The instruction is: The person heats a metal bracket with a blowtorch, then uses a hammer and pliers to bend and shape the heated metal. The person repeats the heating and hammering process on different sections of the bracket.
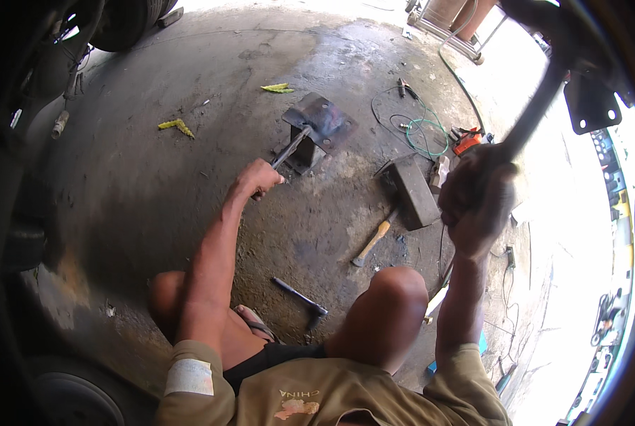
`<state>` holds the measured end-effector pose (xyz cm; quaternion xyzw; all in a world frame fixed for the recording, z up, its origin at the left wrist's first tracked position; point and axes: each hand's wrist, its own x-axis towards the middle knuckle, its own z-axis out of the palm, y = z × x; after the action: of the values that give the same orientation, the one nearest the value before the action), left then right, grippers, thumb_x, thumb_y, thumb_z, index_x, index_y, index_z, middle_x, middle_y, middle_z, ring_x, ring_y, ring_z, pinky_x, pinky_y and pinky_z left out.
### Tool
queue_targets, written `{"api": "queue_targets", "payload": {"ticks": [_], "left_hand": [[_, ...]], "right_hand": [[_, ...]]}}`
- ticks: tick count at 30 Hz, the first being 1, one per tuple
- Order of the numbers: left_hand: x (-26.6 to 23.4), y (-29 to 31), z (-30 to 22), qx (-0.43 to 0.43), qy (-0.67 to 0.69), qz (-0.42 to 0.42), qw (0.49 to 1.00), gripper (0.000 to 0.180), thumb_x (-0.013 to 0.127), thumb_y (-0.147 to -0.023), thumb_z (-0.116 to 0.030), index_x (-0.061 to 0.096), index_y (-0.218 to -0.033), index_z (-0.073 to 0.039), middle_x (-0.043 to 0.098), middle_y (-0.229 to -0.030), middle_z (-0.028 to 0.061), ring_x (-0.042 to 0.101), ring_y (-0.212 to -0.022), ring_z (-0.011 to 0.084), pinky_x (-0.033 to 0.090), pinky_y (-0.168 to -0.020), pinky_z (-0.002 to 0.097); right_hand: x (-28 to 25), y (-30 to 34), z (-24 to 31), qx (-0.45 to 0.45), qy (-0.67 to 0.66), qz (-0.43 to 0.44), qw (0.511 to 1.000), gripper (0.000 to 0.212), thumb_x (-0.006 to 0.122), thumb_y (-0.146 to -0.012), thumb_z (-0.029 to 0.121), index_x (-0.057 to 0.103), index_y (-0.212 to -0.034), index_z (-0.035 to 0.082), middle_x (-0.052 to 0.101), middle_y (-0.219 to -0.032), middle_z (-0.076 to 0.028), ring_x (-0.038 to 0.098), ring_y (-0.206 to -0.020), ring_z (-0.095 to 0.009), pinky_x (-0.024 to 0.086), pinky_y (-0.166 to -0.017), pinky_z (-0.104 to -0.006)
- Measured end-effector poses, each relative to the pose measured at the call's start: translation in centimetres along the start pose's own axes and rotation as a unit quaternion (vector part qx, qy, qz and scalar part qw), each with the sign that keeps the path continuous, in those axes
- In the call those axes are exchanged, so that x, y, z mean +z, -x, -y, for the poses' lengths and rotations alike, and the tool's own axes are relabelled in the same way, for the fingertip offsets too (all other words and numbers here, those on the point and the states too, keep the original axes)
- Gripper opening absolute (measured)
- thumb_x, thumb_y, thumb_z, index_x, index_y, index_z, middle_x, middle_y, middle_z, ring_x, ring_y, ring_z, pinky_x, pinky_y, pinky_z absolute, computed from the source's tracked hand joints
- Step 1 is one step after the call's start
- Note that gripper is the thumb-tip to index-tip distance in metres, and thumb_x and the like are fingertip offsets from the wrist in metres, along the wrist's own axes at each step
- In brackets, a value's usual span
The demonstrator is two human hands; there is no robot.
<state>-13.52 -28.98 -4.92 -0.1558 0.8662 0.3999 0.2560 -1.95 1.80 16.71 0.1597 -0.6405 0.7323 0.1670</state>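
Note:
My left hand [260,177] is closed around a grey metal bar [289,150], whose far end rests against a dark steel bracket [323,117] on the ground. The bracket has a flat plate with holes and a box-shaped piece joined to it. Whether the bar is a chisel or another tool I cannot tell. Raised high at the right, my right hand [479,202] is wrapped around the dark handle of a hammer [534,106]. The hammer is blurred, and its head is dark at the upper edge.
A steel block [413,192] lies by a wooden-handled hammer [376,238]. Near my feet is a ratchet wrench [300,295]. Cables [425,135] and an orange tool [467,142] lie farther right. Yellow-green scraps [177,127] dot the floor. A wheeled trolley [449,35] stands far off.

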Motion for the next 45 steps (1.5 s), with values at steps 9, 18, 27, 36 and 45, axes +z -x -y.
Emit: {"api": "queue_targets", "payload": {"ticks": [9, 18, 27, 36, 45], "left_hand": [[0.5, -0.6, -1.0, -0.001, -0.008, 0.0, 1.0, 0.033, 0.076, -0.086, -0.023, 0.061, -0.071, 0.002, 0.056, -0.057, 0.0093, 0.056, -0.047, 0.0187, 0.044, -0.041, 0.0382], [-0.4, -0.6, -1.0, 0.0, -0.001, 0.042, 0.999, 0.032, 0.076, -0.087, -0.021, 0.058, -0.07, -0.002, 0.053, -0.058, 0.005, 0.052, -0.048, 0.0168, 0.044, -0.043, 0.0364], [-0.3, -0.5, -0.3, -0.014, -0.025, 0.026, 0.999, 0.03, 0.075, -0.086, -0.021, 0.061, -0.074, 0.003, 0.057, -0.06, 0.0085, 0.058, -0.049, 0.018, 0.048, -0.043, 0.0374], [-0.6, -1.4, 0.5, -0.016, -0.032, 0.044, 0.998, 0.029, 0.075, -0.087, -0.02, 0.062, -0.072, 0.002, 0.058, -0.061, 0.0088, 0.057, -0.049, 0.0183, 0.048, -0.045, 0.0374], [-4.4, -2.6, -1.0, 0.034, -0.123, 0.046, 0.991, 0.036, 0.08, -0.085, -0.025, 0.063, -0.068, 0.002, 0.061, -0.061, 0.0083, 0.059, -0.052, 0.0183, 0.05, -0.049, 0.0367]], "right_hand": [[-1.0, -2.3, -18.3, -0.029, 0.123, 0.024, 0.992, 0.053, 0.038, -0.106, 0.053, 0.044, -0.076, 0.01, 0.046, -0.058, 0.001, 0.044, -0.05, -0.01, 0.029, -0.045, -0.0264], [-5.0, 0.1, -9.9, 0.33, 0.122, -0.054, 0.934, 0.045, 0.044, -0.105, 0.054, 0.041, -0.083, 0.015, 0.04, -0.06, 0.005, 0.036, -0.045, -0.006, 0.03, -0.038, -0.0244], [0.9, -5.9, -0.2, -0.148, -0.009, -0.086, 0.985, 0.068, 0.032, -0.093, 0.08, 0.04, -0.09, 0.013, 0.031, -0.056, 0.001, 0.026, -0.041, -0.009, 0.021, -0.038, -0.0263], [-3.4, 1.7, -17.6, 0.376, 0.203, 0.056, 0.902, 0.053, 0.045, -0.103, 0.059, 0.049, -0.084, 0.009, 0.044, -0.06, 0.003, 0.042, -0.047, -0.006, 0.033, -0.042, -0.0263], [-3.9, -0.4, -3.9, 0.096, 0.091, -0.032, 0.991, 0.056, 0.043, -0.101, 0.063, 0.045, -0.085, 0.01, 0.041, -0.061, 0.001, 0.037, -0.045, -0.006, 0.028, -0.039, -0.0232]]}}
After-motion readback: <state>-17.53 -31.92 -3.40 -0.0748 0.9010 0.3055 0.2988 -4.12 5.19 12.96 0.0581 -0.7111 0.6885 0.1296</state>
